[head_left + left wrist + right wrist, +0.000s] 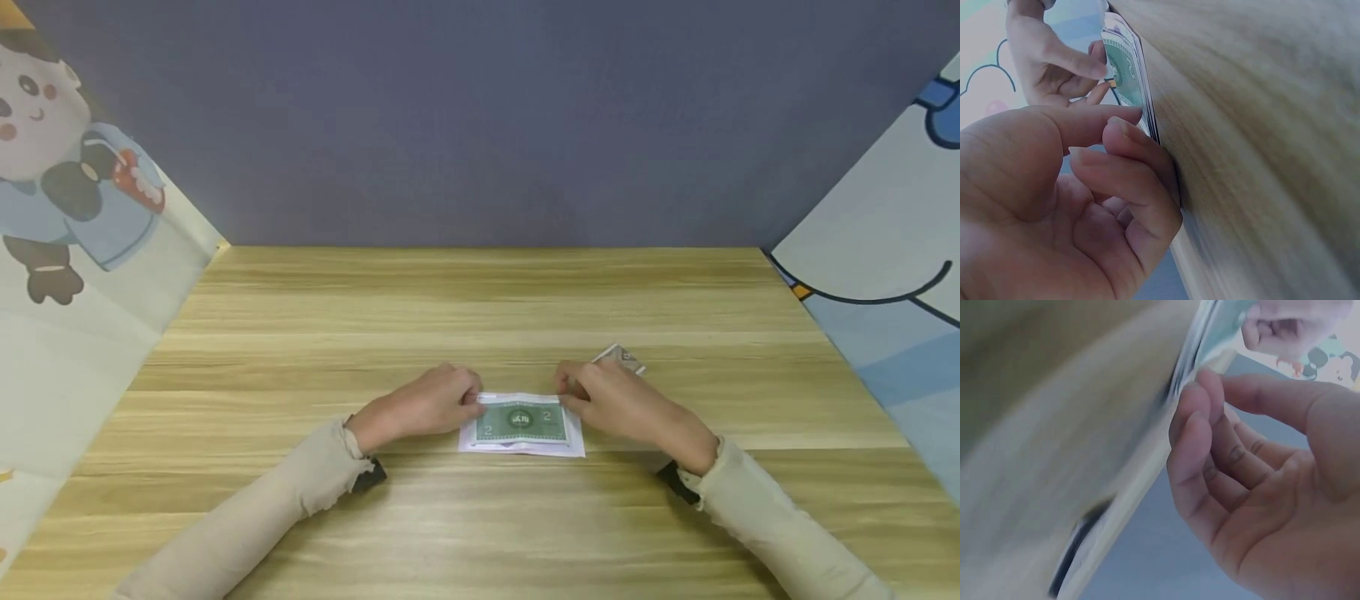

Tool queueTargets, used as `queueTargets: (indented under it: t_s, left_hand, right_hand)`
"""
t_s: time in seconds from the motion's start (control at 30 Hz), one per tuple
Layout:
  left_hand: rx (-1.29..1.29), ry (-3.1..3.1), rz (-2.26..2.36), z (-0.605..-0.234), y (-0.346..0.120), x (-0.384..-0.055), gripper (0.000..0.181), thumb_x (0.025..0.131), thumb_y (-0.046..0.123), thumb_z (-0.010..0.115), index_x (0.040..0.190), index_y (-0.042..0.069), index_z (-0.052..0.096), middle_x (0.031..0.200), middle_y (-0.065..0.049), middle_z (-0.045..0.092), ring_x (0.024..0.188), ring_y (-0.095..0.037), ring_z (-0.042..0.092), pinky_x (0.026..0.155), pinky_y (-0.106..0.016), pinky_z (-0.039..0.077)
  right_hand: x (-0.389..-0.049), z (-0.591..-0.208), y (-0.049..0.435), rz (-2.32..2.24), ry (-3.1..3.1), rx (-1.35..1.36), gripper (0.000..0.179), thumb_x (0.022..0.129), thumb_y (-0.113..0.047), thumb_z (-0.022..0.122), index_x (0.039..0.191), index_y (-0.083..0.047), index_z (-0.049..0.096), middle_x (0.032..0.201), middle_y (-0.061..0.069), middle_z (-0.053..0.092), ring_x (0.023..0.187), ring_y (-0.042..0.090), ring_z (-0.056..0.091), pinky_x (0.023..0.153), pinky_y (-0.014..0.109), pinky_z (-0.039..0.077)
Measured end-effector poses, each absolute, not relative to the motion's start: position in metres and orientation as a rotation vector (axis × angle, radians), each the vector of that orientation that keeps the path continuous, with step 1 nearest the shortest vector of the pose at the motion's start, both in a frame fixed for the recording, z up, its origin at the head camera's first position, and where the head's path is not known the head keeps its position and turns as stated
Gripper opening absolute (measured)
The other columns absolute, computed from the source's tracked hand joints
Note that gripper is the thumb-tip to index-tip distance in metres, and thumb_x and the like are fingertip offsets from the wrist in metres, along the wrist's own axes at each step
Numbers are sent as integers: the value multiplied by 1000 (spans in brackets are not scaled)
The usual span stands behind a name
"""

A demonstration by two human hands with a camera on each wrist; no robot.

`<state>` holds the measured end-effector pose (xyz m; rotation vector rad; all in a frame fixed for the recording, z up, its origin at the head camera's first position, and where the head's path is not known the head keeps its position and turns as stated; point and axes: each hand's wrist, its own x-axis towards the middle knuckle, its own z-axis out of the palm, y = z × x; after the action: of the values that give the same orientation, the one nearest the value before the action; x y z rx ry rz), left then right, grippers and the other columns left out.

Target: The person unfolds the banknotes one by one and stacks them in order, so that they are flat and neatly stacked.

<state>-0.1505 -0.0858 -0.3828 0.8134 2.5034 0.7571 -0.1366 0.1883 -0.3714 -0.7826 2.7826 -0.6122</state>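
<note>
A green play banknote marked with a 2 lies on top of a small stack, with a larger pale pinkish note showing beneath it. My left hand pinches the stack's left end, the thumb over the green face. On the opposite end, my right hand pinches the upper right corner between thumb and index finger. Several layered edges of the stack show in the left wrist view, close to the tabletop. Beyond the right hand lies a grey-brown note, partly hidden by that hand.
The wood-grain table meets a dark grey-blue panel at the back. Cartoon-printed walls stand on both sides. Dark wrist-camera bodies sit under both sleeves.
</note>
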Motion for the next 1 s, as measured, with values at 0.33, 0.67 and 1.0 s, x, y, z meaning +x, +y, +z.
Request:
queueTargets:
  t_s: [0.33,0.67,1.0]
  left_hand:
    - [811,2511,744,-383,-86,-152,28,96,20,66,71,13,56,64,3,50,53,-7,40,49,-21,38]
    - [809,2518,736,-384,-86,-151,28,97,22,66,72,13,56,63,4,48,54,-8,41,52,-24,39]
    - [816,2512,739,-383,-85,-152,27,97,22,65,73,14,56,63,4,49,54,-8,41,52,-23,39]
  right_hand:
    - [-155,-361,214,-574,2890,-656,6,95,-12,66,99,-8,66,63,-5,58,49,6,44,46,25,38]
    - [-169,-363,242,-402,3029,-568,15,92,-9,67,104,0,65,84,8,68,58,12,53,49,29,43]
    - [-173,-372,253,-384,2988,-480,28,94,-16,68,115,2,62,103,19,62,80,25,57,61,37,49]
